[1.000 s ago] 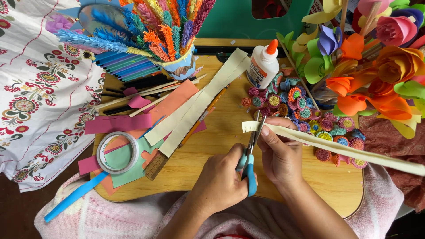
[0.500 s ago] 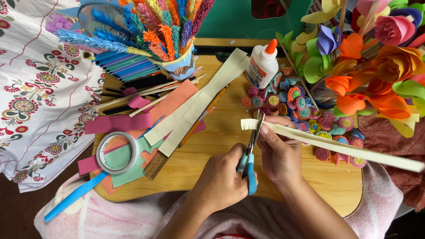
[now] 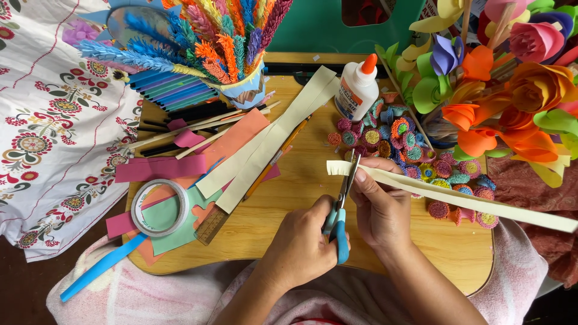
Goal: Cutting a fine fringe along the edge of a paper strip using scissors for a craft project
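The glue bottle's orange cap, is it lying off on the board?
No: the orange cap sits on top of the white glue bottle, which stands on the wooden board.

Scissors' blue handles (image 3: 338, 232) mostly buried in the left grip (image 3: 301, 244); finger loops unseen. Cream paper strip (image 3: 469, 201) partly covered by the right grip (image 3: 382, 210), far end cut off at the picture's right edge. Paper flowers (image 3: 518, 78) beyond the right grip clipped by top and right edges. Counter (image 3: 289, 235) largely hidden under papers; near edge lost behind both forearms.
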